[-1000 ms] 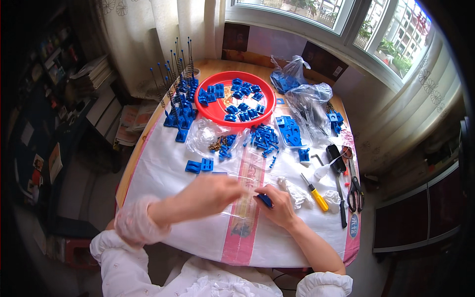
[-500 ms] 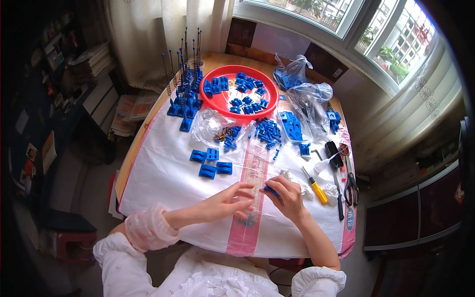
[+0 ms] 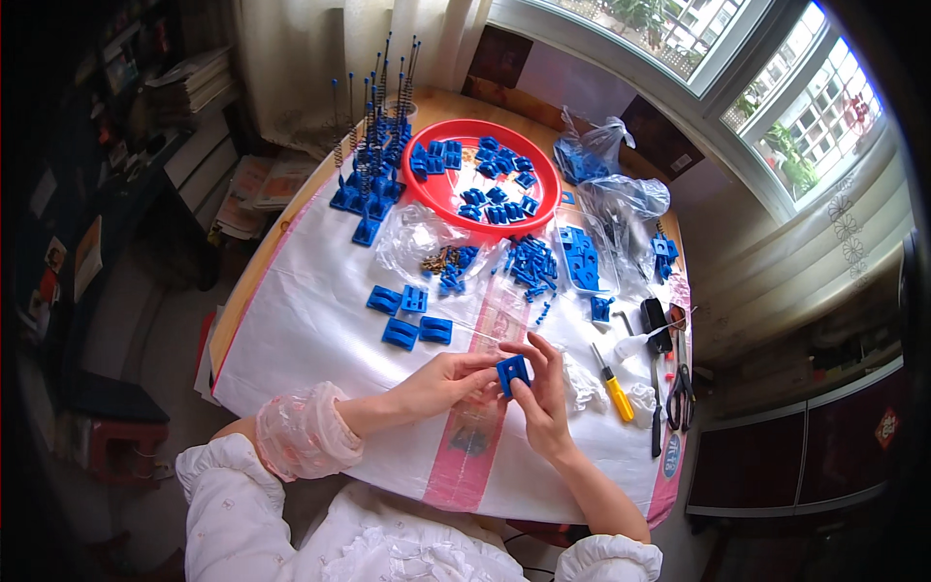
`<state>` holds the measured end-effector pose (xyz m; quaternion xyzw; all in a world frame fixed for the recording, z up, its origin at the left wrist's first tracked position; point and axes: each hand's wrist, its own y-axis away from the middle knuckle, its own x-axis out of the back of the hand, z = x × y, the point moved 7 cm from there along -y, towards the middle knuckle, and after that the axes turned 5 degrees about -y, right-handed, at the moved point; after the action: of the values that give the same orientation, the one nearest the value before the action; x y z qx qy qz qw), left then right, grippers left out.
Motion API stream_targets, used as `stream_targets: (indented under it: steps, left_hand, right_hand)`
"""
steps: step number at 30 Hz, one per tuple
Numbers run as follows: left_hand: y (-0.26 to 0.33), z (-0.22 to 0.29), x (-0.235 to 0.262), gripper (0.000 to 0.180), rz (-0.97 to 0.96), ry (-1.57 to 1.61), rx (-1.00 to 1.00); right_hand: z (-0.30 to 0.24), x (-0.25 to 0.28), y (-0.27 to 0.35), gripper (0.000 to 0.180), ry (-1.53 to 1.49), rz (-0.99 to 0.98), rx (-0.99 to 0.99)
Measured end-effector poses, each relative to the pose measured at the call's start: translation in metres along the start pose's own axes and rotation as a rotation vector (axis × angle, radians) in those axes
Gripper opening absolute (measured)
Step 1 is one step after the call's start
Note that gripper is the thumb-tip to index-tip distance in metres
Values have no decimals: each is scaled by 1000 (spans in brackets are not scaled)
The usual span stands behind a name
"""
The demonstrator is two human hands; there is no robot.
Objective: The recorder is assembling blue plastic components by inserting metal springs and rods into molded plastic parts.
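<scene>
Over the near middle of the table, my right hand (image 3: 545, 403) holds a small blue plastic bracket (image 3: 511, 374) between thumb and fingers. A hole shows in its face. My left hand (image 3: 441, 383) comes in from the left, fingers drawn together at the bracket's left edge; its fingertips are partly hidden. Ahead and to the left lie several blue ridged blocks (image 3: 400, 334) on the white sheet. Past them are a clear plastic bag (image 3: 412, 238) with small brass and blue pieces, and a pile of blue pins (image 3: 533, 264).
A red round tray (image 3: 415, 199) with grouped blue parts stands at the back. Blue bases with upright springs (image 3: 369, 199) are left of it. To the right are a clear tray of blue plates (image 3: 582, 260), a yellow-handled screwdriver (image 3: 619, 396), scissors (image 3: 681, 396) and crumpled white tissue (image 3: 584, 383).
My left hand has moved right and its spread fingers have closed in at the bracket. My right hand has turned the bracket up, so its face with the hole now shows.
</scene>
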<state>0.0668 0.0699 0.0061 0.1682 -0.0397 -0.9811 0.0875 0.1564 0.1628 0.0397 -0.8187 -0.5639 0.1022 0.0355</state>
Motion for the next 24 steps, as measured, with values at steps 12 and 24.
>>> stream_targets:
  steps: [12, 24]
  left_hand:
    - [-3, -4, -5, 39, -75, 39, -67]
    - [-1, -1, -6, 40, -114, 221, 30]
  right_hand:
    - [6, -9, 1, 58, -145, 23, -111]
    - [4, -9, 5, 50, -86, -66, -115]
